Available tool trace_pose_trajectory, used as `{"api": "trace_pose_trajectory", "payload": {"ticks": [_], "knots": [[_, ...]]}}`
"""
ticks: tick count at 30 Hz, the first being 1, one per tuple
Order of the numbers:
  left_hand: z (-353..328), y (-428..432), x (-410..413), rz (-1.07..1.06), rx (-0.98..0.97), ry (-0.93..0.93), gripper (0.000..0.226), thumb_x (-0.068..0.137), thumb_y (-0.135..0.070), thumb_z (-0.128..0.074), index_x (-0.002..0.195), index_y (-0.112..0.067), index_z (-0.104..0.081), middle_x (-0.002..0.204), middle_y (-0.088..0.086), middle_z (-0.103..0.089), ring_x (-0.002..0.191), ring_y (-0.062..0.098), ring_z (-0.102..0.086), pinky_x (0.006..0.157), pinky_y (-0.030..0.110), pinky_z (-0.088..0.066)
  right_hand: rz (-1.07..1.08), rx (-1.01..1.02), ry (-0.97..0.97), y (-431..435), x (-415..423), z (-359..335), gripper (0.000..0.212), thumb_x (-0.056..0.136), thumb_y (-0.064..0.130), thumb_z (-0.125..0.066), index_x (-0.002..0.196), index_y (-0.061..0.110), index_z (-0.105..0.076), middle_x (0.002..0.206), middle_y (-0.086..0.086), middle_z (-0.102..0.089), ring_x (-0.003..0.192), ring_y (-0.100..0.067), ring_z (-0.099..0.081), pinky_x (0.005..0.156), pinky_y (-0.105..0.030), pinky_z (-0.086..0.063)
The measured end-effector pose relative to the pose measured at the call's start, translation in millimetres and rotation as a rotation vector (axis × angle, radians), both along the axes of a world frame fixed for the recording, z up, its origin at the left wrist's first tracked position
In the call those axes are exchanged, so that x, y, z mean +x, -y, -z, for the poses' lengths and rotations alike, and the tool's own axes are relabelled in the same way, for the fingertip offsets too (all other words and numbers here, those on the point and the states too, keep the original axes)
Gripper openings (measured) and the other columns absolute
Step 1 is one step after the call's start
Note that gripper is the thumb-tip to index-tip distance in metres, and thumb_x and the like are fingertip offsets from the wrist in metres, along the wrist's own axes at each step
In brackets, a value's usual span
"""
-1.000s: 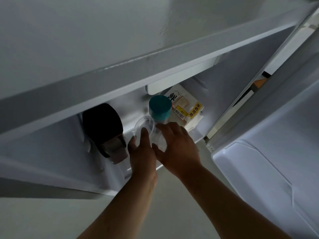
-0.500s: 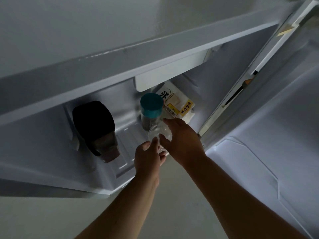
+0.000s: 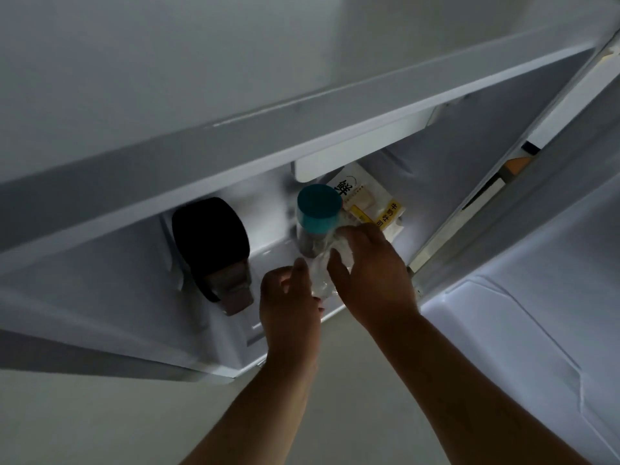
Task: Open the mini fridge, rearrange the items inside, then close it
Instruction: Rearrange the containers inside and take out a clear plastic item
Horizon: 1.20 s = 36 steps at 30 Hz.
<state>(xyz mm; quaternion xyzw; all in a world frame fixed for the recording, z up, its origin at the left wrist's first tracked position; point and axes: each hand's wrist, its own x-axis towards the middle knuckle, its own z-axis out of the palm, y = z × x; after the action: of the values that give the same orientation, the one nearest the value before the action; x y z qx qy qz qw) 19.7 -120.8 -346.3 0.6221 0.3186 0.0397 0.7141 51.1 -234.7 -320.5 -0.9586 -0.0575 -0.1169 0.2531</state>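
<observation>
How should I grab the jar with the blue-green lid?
Hold the jar with the teal lid round its clear side just under the lid, coming from the open front. It stands upright, and the white carton sits close behind it.

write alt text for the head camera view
Both hands, left hand and right hand, grip a clear glass at the open mini fridge, beside a teal-lidded jar, a black-lidded container and a white packet.
</observation>
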Motion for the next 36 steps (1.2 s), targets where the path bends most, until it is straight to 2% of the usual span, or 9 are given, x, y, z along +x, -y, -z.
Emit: {"api": "trace_pose_trajectory", "payload": {"ticks": [2, 5, 8, 12, 15, 24, 28, 33, 36], "knots": [[-12.8, -13.7, -10.0, -0.067, 0.000, 0.043, 0.020, 0.100, -0.045, -0.059, 0.087, -0.031, -0.064, 0.089, -0.001, -0.072, 0.055, 0.004, -0.066, 0.047, 0.017, -0.051, -0.007, 0.147, 0.018, -19.0, 1.5, -13.8, 0.016, 0.098, 0.030, -0.064, 0.102, 0.016, -0.071, 0.096, -0.001, -0.071, 0.076, -0.015, -0.066, 0.063, -0.027, -0.050], [-32.0, -31.5, -19.6, -0.187, -0.171, 0.029, 0.041, 0.089, -0.063, -0.058, 0.083, -0.023, -0.066, 0.065, -0.010, -0.065, 0.047, 0.008, -0.058, 0.050, 0.029, -0.053, -0.087, 0.380, -0.176, -48.2, 14.9, -31.2, 0.034, 0.101, 0.031, -0.065, 0.079, 0.005, -0.066, 0.068, -0.006, -0.069, 0.059, -0.024, -0.064, 0.056, -0.033, -0.053], [-42.1, -43.9, -17.2, -0.186, -0.175, 0.008, 0.058, 0.080, -0.073, -0.051, 0.093, -0.022, -0.074, 0.070, -0.007, -0.073, 0.050, 0.011, -0.063, 0.054, 0.033, -0.056, -0.162, 0.538, -0.364, -70.0, 27.2, -45.1, 0.047, 0.100, 0.038, -0.065, 0.083, -0.005, -0.065, 0.077, -0.022, -0.070, 0.068, -0.039, -0.067, 0.064, -0.053, -0.059], [-50.9, -51.0, -10.7, -0.148, -0.153, -0.013, 0.054, 0.096, -0.066, -0.040, 0.095, -0.027, -0.077, 0.081, -0.008, -0.081, 0.058, 0.014, -0.075, 0.074, 0.042, -0.060, -0.199, 0.515, -0.496, -86.1, 37.9, -51.3, 0.036, 0.093, 0.054, -0.069, 0.081, 0.021, -0.068, 0.076, 0.001, -0.075, 0.066, -0.016, -0.073, 0.069, -0.039, -0.063], [-54.6, -50.8, -10.5, -0.139, -0.153, -0.024, 0.047, 0.103, -0.056, -0.040, 0.094, -0.027, -0.076, 0.085, -0.009, -0.082, 0.069, 0.019, -0.079, 0.067, 0.035, -0.059, -0.221, 0.431, -0.492, -92.8, 39.2, -51.0, 0.030, 0.092, 0.050, -0.071, 0.079, 0.024, -0.065, 0.077, 0.006, -0.073, 0.064, -0.009, -0.072, 0.063, -0.029, -0.057], [-61.3, -47.0, -8.3, -0.127, -0.244, -0.072, 0.039, 0.106, -0.047, -0.043, 0.108, -0.027, -0.077, 0.095, -0.008, -0.083, 0.073, 0.015, -0.080, 0.065, 0.031, -0.057, -0.265, 0.516, -0.582, -94.1, 34.1, -66.1, 0.028, 0.101, 0.031, -0.065, 0.085, 0.008, -0.067, 0.087, -0.014, -0.075, 0.085, -0.031, -0.075, 0.089, -0.058, -0.059], [-63.9, -42.0, -8.1, -0.126, -0.208, -0.031, 0.036, 0.106, -0.040, -0.046, 0.107, -0.023, -0.078, 0.097, -0.005, -0.083, 0.072, 0.015, -0.080, 0.068, 0.034, -0.063, -0.251, 0.529, -0.538, -83.5, 31.1, -70.5, 0.036, 0.102, 0.029, -0.062, 0.086, -0.003, -0.066, 0.089, -0.023, -0.074, 0.086, -0.041, -0.073, 0.086, -0.061, -0.058], [-71.5, -19.1, -1.8, -0.064, -0.270, 0.029, 0.023, 0.103, -0.031, -0.056, 0.095, -0.022, -0.076, 0.083, -0.008, -0.081, 0.053, 0.010, -0.070, 0.051, 0.024, -0.059, -0.157, 0.615, -0.517, -55.0, 36.1, -69.1, 0.026, 0.098, 0.030, -0.064, 0.076, 0.015, -0.066, 0.087, -0.021, -0.074, 0.087, -0.042, -0.073, 0.086, -0.061, -0.059], [-65.0, -6.1, 7.1, -0.007, -0.266, 0.013, 0.024, 0.104, -0.031, -0.055, 0.093, -0.024, -0.075, 0.083, -0.009, -0.081, 0.056, 0.014, -0.071, 0.058, 0.031, -0.062, -0.102, 0.601, -0.506, -42.7, 40.5, -62.4, 0.034, 0.099, 0.026, -0.064, 0.076, 0.001, -0.061, 0.079, -0.026, -0.069, 0.081, -0.047, -0.070, 0.084, -0.066, -0.056]]}}
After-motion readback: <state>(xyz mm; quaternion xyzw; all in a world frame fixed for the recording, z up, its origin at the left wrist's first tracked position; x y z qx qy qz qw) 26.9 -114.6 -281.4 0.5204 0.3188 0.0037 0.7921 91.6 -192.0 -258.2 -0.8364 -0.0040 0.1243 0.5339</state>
